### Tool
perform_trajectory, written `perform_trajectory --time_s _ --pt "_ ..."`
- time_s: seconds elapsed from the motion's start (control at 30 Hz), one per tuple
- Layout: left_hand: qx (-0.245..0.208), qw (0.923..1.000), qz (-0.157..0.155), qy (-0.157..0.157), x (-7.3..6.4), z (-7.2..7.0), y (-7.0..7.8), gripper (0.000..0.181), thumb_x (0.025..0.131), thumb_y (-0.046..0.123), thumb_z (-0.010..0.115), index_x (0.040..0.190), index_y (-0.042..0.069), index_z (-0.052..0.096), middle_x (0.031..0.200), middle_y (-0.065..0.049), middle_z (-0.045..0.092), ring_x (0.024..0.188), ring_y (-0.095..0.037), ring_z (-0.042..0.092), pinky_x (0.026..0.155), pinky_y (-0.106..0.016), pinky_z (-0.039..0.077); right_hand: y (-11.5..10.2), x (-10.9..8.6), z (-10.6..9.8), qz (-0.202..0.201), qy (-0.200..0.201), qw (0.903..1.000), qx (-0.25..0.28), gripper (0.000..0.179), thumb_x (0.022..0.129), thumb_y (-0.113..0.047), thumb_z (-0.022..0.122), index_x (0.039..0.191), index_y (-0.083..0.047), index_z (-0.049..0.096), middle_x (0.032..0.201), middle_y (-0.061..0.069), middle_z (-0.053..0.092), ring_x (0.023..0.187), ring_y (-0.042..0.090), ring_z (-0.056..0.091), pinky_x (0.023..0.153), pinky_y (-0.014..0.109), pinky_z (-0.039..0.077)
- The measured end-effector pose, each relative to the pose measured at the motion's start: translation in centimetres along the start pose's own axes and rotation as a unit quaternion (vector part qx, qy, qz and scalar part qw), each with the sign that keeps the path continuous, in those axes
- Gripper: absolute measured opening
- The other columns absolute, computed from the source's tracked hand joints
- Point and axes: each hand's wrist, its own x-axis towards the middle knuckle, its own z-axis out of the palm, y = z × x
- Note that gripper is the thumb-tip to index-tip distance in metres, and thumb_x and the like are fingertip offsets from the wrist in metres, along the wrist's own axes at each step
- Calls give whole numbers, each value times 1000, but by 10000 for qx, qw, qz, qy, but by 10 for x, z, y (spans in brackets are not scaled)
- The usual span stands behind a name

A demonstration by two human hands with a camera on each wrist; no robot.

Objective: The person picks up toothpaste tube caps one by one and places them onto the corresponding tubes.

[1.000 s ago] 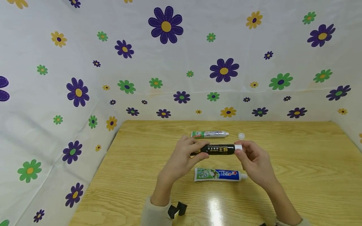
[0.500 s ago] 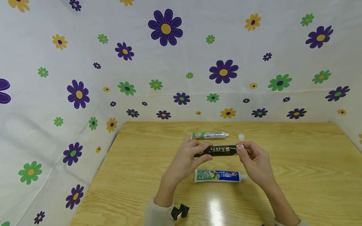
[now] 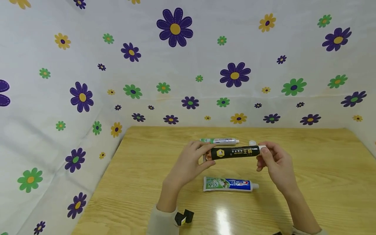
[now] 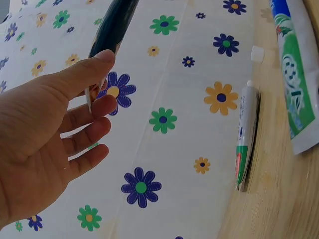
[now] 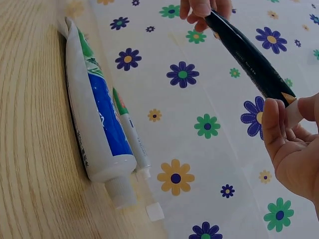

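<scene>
A black toothpaste tube [image 3: 238, 152] with gold lettering is held level above the table. At its flat tail end, my left hand [image 3: 189, 164] pinches it between thumb and index finger; in the left wrist view the other fingers of that hand [image 4: 55, 124] stand loosely bent. My right hand [image 3: 279, 166] grips the white cap [image 3: 262, 150] at the opposite end with thumb and fingers. Below the hands lies a blue and green toothpaste tube [image 3: 227, 184] with its cap on. Behind them is a slimmer silver and green toothpaste tube [image 3: 224, 141].
A loose white cap [image 3: 252, 143] sits beyond my right hand, close to the silver tube's nozzle end. Wood-grain tabletop [image 3: 141, 169] spreads around the tubes. A white cloth with printed flowers [image 3: 117, 81] hangs at the back and left.
The black tube has shifted right and tilted slightly, cap end up. My right hand moved right with the cap; my left hand now holds nearer the tail, leaving more of the tube visible.
</scene>
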Motion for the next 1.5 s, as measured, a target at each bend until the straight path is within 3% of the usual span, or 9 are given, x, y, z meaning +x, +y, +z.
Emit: perform_trajectory --time_s 0.23,0.43,0.57,0.77,0.87,0.97,1.1,1.37,1.5 --pt "49 9988 -382 -318 -3 1 -11 51 86 26 79 131 9 64 116 -6 68 105 -21 59 89 -36 54 12 8 -2 345 -224 9990 -156 19 104 -10 52 119 -1 60 81 10 63 66 13 65 59 26 59" --pt "211 9947 -687 -731 -2 10 -18 49 90 31 75 133 9 63 124 -7 68 111 -22 62 96 -40 53 20 11 -7 762 -607 9939 -512 34 106 -15 48 133 5 52 88 4 65 74 13 66 65 28 60" --pt "114 9921 -796 -959 3 18 -24 48 92 32 72 133 8 63 128 -9 66 115 -26 62 96 -41 53 23 15 -11 1148 -860 9851 -946 43 107 -17 47 143 5 45 97 10 65 80 17 67 70 29 61" --pt "-324 9821 -1254 -1371 6 28 -32 49 94 28 70 138 7 58 131 -11 63 111 -24 63 95 -38 54 30 18 -15 1754 -1459 9656 -1248 55 106 -18 47 153 4 29 117 29 61 88 27 67 72 32 60" --pt "-659 9784 -1393 -1377 9 32 -35 50 94 21 70 139 4 56 132 -13 62 100 -20 63 87 -34 55 32 18 -16 1918 -1606 9587 -1351 57 106 -18 48 154 4 26 121 30 60 78 21 62 60 27 55" --pt "-845 9775 -1448 -1282 11 36 -37 47 94 16 70 137 2 57 129 -13 63 87 -15 59 76 -27 54 35 19 -18 2004 -1726 9521 -1536 57 106 -18 48 153 5 27 119 29 62 62 12 49 49 22 41" --pt "-1027 9741 -1563 -1274 9 39 -40 43 94 11 69 136 3 59 122 -11 64 75 -12 52 64 -23 48 42 18 -20 1984 -1870 9482 -1628 52 106 -15 46 150 9 31 114 28 65 51 6 34 46 20 32" --pt "-1083 9665 -1578 -1710 4 49 -45 40 94 0 61 134 -1 59 130 -16 63 109 -24 62 92 -37 54 53 15 -22 2224 -1943 9393 -1743 52 106 -20 48 147 11 37 105 20 68 50 7 35 46 21 32" --pt "-1249 9603 -1743 -1787 3 56 -43 40 95 -1 58 135 -4 57 133 -19 60 106 -24 60 89 -37 54 55 14 -22 2401 -1897 9350 -1794 53 105 -19 48 147 11 36 105 18 68 53 7 38 46 20 32"
